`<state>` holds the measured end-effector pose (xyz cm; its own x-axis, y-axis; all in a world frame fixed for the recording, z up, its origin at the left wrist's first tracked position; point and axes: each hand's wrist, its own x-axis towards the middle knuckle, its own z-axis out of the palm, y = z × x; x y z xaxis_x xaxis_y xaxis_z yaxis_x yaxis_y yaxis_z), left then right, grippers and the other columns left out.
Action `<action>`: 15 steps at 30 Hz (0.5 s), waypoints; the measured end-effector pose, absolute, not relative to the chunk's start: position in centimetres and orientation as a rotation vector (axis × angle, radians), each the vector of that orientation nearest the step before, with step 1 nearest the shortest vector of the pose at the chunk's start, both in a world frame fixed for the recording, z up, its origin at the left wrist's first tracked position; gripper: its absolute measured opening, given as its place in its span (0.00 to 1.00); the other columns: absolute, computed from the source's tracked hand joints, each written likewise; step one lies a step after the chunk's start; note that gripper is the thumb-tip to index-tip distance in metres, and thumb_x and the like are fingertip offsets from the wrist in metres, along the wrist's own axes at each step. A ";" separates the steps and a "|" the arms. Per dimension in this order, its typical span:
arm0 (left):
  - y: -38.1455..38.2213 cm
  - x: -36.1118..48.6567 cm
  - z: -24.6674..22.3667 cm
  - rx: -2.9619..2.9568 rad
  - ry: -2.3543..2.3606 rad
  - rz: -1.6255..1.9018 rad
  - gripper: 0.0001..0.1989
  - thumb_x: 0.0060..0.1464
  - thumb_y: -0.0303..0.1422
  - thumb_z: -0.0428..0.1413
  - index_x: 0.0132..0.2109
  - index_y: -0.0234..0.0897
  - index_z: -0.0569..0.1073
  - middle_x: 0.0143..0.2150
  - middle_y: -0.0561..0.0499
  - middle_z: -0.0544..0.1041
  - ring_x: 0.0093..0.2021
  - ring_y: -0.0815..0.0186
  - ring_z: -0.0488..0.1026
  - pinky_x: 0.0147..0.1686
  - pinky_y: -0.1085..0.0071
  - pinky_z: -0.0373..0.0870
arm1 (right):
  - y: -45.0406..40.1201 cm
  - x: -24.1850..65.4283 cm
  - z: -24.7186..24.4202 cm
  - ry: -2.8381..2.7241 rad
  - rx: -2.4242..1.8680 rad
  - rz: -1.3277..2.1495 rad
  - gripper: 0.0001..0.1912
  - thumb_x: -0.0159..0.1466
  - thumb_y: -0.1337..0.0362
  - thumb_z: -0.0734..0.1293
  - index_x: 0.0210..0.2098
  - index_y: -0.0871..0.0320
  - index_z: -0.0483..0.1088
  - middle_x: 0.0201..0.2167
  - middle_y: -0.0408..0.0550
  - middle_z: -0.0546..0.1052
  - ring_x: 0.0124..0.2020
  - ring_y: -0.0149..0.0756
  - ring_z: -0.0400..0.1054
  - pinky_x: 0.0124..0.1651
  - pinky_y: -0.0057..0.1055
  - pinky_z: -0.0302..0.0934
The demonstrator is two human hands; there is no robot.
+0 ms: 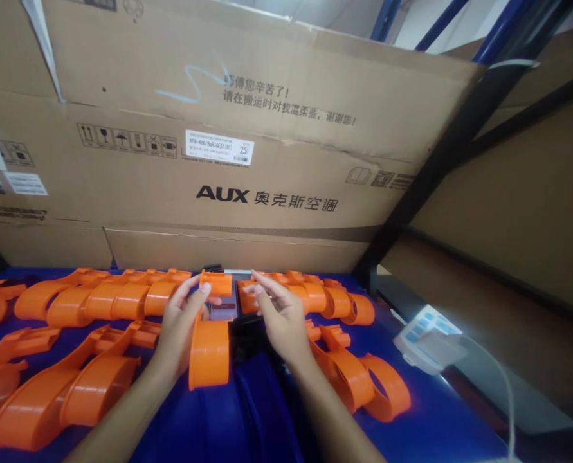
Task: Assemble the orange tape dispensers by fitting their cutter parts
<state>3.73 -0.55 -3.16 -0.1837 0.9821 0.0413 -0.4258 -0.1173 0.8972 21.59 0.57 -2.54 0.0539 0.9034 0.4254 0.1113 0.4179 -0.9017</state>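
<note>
My left hand (184, 321) is closed around the upper part of an orange plastic piece (209, 354), with the thumb pressed on its short channel-like end. The wide curved band of that piece hangs below my fingers. To its right, my right hand (283, 315) is raised with the index finger stretched out and the thumb apart from it; I see nothing held there. Behind the right fingertips lie more orange pieces (315, 297) of the same kind. Between my hands, a grey object (224, 311) with a dark red patch is partly hidden.
Rows of orange pieces (100, 392) lie left and right on a blue surface (440, 424). A large cardboard sheet (141, 199) stands behind. On the right are a dark metal post (426, 167) and a white device (428, 341) with a cable.
</note>
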 end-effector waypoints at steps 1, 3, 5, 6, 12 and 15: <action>-0.5 3.8 -3.3 0.851 0.943 1.569 0.24 0.52 0.46 0.67 0.51 0.39 0.76 0.33 0.50 0.81 0.21 0.75 0.63 0.21 0.80 0.60 | 0.6 21.7 -2.5 -1.393 -0.989 0.759 0.21 0.69 0.54 0.67 0.57 0.54 0.77 0.38 0.51 0.84 0.30 0.37 0.73 0.29 0.31 0.66; -0.4 3.9 -3.6 0.880 0.953 1.547 0.23 0.53 0.46 0.67 0.51 0.39 0.76 0.33 0.50 0.81 0.22 0.74 0.66 0.23 0.79 0.62 | 0.7 22.0 -2.4 -1.385 -0.992 0.715 0.19 0.68 0.55 0.68 0.54 0.54 0.80 0.35 0.49 0.82 0.28 0.35 0.70 0.29 0.31 0.65; -0.3 3.9 -3.8 0.894 0.967 1.524 0.23 0.53 0.47 0.66 0.52 0.40 0.77 0.33 0.50 0.81 0.23 0.73 0.67 0.25 0.78 0.64 | 0.8 22.3 -2.2 -1.387 -0.982 0.687 0.17 0.67 0.55 0.69 0.51 0.53 0.82 0.34 0.48 0.81 0.28 0.35 0.69 0.29 0.31 0.65; -0.3 3.9 -3.8 0.898 0.972 1.516 0.24 0.54 0.47 0.66 0.52 0.40 0.77 0.33 0.50 0.81 0.23 0.73 0.67 0.25 0.78 0.65 | 0.8 22.3 -2.2 -1.393 -0.973 0.681 0.16 0.67 0.55 0.69 0.50 0.53 0.82 0.33 0.48 0.80 0.28 0.35 0.69 0.29 0.31 0.65; -0.7 4.2 -3.9 0.927 0.954 1.501 0.27 0.52 0.46 0.67 0.55 0.38 0.76 0.32 0.50 0.81 0.24 0.71 0.68 0.27 0.77 0.65 | 0.3 22.2 -2.0 -1.454 -0.908 0.752 0.15 0.66 0.56 0.70 0.48 0.54 0.83 0.31 0.48 0.78 0.29 0.35 0.68 0.30 0.32 0.66; -1.0 4.3 -3.8 0.953 0.966 1.461 0.27 0.52 0.46 0.67 0.55 0.37 0.77 0.32 0.50 0.81 0.21 0.74 0.63 0.23 0.77 0.61 | -0.1 21.9 -1.8 -1.533 -0.883 0.770 0.14 0.66 0.57 0.69 0.47 0.53 0.83 0.28 0.45 0.76 0.28 0.35 0.67 0.31 0.33 0.65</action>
